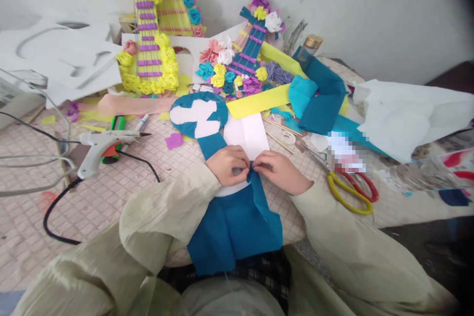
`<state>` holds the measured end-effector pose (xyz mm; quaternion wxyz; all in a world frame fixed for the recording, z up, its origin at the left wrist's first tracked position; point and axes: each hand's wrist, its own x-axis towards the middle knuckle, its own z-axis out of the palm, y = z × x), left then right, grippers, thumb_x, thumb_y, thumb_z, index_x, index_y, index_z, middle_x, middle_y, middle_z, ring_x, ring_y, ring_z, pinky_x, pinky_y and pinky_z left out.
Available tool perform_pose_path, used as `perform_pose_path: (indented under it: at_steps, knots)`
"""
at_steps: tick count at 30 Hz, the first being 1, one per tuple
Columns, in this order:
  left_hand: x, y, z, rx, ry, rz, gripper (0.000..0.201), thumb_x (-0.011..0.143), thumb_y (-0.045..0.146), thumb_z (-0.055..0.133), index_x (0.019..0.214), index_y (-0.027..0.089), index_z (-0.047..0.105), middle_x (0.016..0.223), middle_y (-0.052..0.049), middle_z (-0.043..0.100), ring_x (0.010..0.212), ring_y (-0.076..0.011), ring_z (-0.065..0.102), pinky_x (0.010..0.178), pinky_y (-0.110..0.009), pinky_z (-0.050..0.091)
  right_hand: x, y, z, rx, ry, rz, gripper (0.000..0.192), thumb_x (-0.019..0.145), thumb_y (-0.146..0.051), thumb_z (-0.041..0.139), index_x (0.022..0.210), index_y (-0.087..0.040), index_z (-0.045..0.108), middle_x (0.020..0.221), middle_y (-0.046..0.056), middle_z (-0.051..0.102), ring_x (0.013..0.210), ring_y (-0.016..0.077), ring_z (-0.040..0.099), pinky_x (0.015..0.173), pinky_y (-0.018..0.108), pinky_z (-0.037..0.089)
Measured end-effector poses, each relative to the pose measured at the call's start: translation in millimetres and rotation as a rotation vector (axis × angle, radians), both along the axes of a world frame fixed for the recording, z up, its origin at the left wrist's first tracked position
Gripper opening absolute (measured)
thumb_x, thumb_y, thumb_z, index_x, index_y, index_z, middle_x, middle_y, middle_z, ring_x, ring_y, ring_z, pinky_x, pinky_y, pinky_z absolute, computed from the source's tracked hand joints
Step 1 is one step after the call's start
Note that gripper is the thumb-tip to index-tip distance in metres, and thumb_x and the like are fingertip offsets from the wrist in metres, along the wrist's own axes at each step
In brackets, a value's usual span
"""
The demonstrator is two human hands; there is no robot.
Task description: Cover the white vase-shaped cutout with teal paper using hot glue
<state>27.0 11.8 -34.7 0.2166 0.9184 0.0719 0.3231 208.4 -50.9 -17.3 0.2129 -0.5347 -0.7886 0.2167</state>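
Head view: L hand (227, 164) & R hand (279, 170) meet at the blue paper (222, 227), fingers of both pinched on its gathered top edge, prob. to keep folds tight by the white card (255, 133). Paper's loose end overhangs tabletop (29, 227) twd lap; glue gun (94, 150) lies L.

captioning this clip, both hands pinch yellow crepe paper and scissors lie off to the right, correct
Not yellow: the head view shows the left hand and right hand pinching blue crepe paper. The scissors do lie off to the right.
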Motion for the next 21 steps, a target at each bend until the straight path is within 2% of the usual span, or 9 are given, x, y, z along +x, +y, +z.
perform_pose_path:
  at_steps: [6,11,15,18,21]
  knots:
    - [-4,2,0.6,0.050,-0.023,0.032,0.020,0.074,0.016,0.047,0.063,0.018,0.063,0.062,-0.001,0.068,0.072,-0.0175,0.058,0.068,-0.031,0.045,-4,12,11.8,-0.167,-0.032,-0.047,0.007,0.070,-0.019,0.060,0.070,-0.017,0.067,0.073,0.001,0.065,0.069,0.0123,0.059,0.068,0.024,0.044]
    - [-5,3,0.4,0.056,0.024,0.017,0.022,0.075,0.019,0.045,0.063,0.018,0.063,0.062,-0.003,0.068,0.074,-0.0179,0.060,0.069,-0.032,0.044,-8,16,15.2,-0.256,-0.037,-0.113,0.008,0.067,-0.023,0.061,0.069,-0.016,0.065,0.065,0.000,0.064,0.060,0.0104,0.057,0.057,0.021,0.043]
    - [-5,4,-0.3,0.064,0.017,-0.017,0.022,0.077,0.019,0.044,0.064,0.017,0.062,0.061,-0.003,0.066,0.069,-0.0164,0.061,0.067,-0.030,0.045,-7,26,18.8,-0.330,-0.094,-0.100,0.012,0.063,-0.025,0.064,0.071,-0.015,0.063,0.062,0.000,0.063,0.059,0.0097,0.057,0.055,0.019,0.042]
    - [-7,2,0.9,0.095,0.036,-0.012,0.021,0.078,0.020,0.042,0.069,0.017,0.062,0.069,-0.004,0.067,0.067,-0.0146,0.061,0.066,-0.028,0.045,-7,37,20.2,-0.355,-0.154,-0.079,0.014,0.056,-0.025,0.069,0.066,-0.017,0.063,0.062,0.000,0.063,0.059,0.0110,0.057,0.053,0.020,0.040]
    - [-8,2,1.6,0.156,0.090,-0.010,0.022,0.078,0.022,0.042,0.084,0.018,0.063,0.083,-0.005,0.066,0.073,-0.0154,0.060,0.068,-0.029,0.044,-9,48,20.8,-0.379,-0.213,-0.058,0.012,0.052,-0.022,0.070,0.061,-0.017,0.064,0.062,0.000,0.063,0.058,0.0114,0.055,0.052,0.021,0.038]
